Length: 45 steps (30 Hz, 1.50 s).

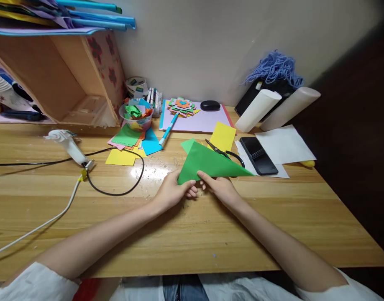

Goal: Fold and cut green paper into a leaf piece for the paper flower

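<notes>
Between both hands is a green sheet of paper (pixel 207 161), folded over so that it shows a long point to the right and a small corner at the upper left. My left hand (pixel 176 188) pinches its lower left part, thumb on top. With its thumb over the lower edge, my right hand (pixel 218 186) grips the paper just beside the left one. Its other fingers are partly hidden beneath. Behind the paper lie black-handled scissors (pixel 234 158), partly covered by it, and a yellow sheet (pixel 223 134).
A phone (pixel 258 155) lies on white paper at right, near two white rolls (pixel 257 110). A glue gun (pixel 68 146) with looping cables sits at left. Behind are coloured paper squares (pixel 126 136), a tub of scraps (pixel 137 119), and a paper flower (pixel 182 107) on a lilac board (pixel 215 119).
</notes>
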Tool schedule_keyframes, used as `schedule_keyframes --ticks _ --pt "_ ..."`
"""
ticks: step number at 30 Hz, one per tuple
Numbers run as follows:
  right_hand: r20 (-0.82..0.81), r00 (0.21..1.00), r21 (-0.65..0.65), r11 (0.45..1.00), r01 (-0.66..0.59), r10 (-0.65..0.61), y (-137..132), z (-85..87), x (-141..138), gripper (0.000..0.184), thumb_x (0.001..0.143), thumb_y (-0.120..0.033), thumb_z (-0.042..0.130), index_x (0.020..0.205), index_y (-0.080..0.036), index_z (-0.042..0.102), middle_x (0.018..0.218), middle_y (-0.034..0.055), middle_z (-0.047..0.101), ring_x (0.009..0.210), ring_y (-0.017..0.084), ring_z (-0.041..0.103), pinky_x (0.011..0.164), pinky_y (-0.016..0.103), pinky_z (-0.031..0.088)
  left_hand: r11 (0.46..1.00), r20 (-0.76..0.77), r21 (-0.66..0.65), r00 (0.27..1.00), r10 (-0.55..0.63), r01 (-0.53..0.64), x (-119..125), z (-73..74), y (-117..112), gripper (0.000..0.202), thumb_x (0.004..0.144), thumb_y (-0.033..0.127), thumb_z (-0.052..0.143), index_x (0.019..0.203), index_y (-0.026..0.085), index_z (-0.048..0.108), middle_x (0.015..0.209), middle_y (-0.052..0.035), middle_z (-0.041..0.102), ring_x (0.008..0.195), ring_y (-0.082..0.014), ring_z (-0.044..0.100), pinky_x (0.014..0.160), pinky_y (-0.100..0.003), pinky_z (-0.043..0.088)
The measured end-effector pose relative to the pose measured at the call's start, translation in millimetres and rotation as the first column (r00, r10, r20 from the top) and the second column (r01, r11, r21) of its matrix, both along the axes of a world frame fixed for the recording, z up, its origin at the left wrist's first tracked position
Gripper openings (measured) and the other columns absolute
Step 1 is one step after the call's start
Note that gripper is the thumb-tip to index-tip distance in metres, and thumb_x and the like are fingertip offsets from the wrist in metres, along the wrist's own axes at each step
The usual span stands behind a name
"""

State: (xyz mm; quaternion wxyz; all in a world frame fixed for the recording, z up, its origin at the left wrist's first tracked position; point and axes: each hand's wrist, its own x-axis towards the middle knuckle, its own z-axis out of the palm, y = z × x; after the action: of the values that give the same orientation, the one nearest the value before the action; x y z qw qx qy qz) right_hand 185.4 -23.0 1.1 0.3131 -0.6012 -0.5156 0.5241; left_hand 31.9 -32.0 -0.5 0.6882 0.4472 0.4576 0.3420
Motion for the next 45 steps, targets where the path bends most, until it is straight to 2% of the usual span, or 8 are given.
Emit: schedule_keyframes --ticks 4,7,10,15,23,35,41,45 --pt "0.149 0.986 0.03 0.997 0.065 -0.069 17 4.3 26 0.045 0.068 -0.057 0.059 0.047 -0.017 0.055 0.051 0.0023 0.058 0.05 0.013 0.052 0.057 0.025 0.042 0.999 -0.046 -0.052 0.999 -0.009 0.006 -5 -3.9 5 0.01 0.081 0.021 0.052 0.079 0.014 0.046 0.057 -0.0031 0.064 0.049 -0.0135 0.063 0.045 -0.021 0.047" --pt "-0.023 0.993 0.155 0.98 0.122 -0.12 33 4.9 43 0.042 0.068 -0.055 0.06 0.05 -0.018 0.052 0.042 -0.0019 0.049 0.04 0.009 0.044 0.042 0.023 0.036 0.997 -0.079 -0.073 0.996 -0.031 0.025 -7 -2.6 8 0.008 0.084 0.02 0.045 0.079 0.013 0.046 0.06 -0.0049 0.066 0.049 -0.0138 0.064 0.039 -0.018 0.044" --pt "-0.219 0.967 0.126 0.979 0.162 -0.131 37 3.0 44 0.035 0.067 -0.052 0.063 0.065 -0.017 0.057 0.049 -0.0026 0.052 0.043 0.01 0.048 0.042 0.022 0.04 0.993 -0.108 -0.094 0.991 -0.076 0.066 -7 -2.8 10 0.018 0.088 0.021 0.038 0.077 0.011 0.048 0.06 -0.0063 0.065 0.047 -0.0126 0.063 0.037 -0.017 0.042" --pt "-0.324 0.92 -0.057 0.966 -0.254 0.223 17 1.0 16 0.034 0.062 -0.04 0.071 0.081 -0.014 0.063 0.078 0.0055 0.065 0.059 0.012 0.057 0.056 0.024 0.048 0.998 -0.114 0.026 0.992 -0.056 0.059 -7 -8.1 8 0.022 0.087 0.031 0.04 0.079 0.013 0.048 0.053 -0.0012 0.061 0.039 -0.0101 0.056 0.034 -0.017 0.039" --pt "-0.138 0.951 -0.081 0.954 -0.289 0.276 7 -5.2 9 0.022 0.073 -0.034 0.06 0.067 -0.014 0.064 0.066 0.0043 0.065 0.058 0.011 0.058 0.06 0.023 0.048 0.958 -0.313 0.262 0.949 -0.034 0.12 -8 -7.6 -2 0.031 0.085 0.042 0.042 0.072 0.016 0.052 0.051 0.0025 0.057 0.037 -0.0073 0.05 0.039 -0.017 0.039" --pt "-0.128 0.991 0.1 0.994 0.041 -0.028 49 15.3 72 0.016 0.061 -0.027 0.069 0.061 -0.012 0.063 0.056 0.0033 0.065 0.043 0.007 0.053 0.039 0.017 0.04 0.981 -0.236 0.194 0.971 0.035 0.011 -8 -3.9 3 0.03 0.084 0.043 0.043 0.073 0.016 0.049 0.049 0.0039 0.054 0.034 -0.0064 0.044 0.035 -0.016 0.034" --pt "-0.251 0.922 0.262 0.896 0.358 -0.295 62 18.5 94 0.016 0.067 -0.032 0.065 0.067 -0.016 0.063 0.062 0.0009 0.065 0.049 0.007 0.056 0.045 0.015 0.043 0.986 -0.229 0.169 0.972 0.055 -0.016 -8 -2.8 5 0.029 0.083 0.043 0.044 0.073 0.016 0.051 0.047 0.0043 0.053 0.033 -0.0062 0.042 0.034 -0.016 0.033" --pt "-0.149 0.985 0.236 0.964 0.125 -0.092 55 23.2 88 0.031 0.071 -0.044 0.062 0.087 -0.017 0.066 0.084 0.0054 0.069 0.07 0.013 0.063 0.06 0.021 0.05 0.972 -0.315 0.234 0.947 0.056 0.02 -14 2.1 12 0.03 0.08 0.042 0.05 0.067 0.015 0.056 0.045 0.0035 0.053 0.034 -0.0055 0.04 0.037 -0.017 0.032"
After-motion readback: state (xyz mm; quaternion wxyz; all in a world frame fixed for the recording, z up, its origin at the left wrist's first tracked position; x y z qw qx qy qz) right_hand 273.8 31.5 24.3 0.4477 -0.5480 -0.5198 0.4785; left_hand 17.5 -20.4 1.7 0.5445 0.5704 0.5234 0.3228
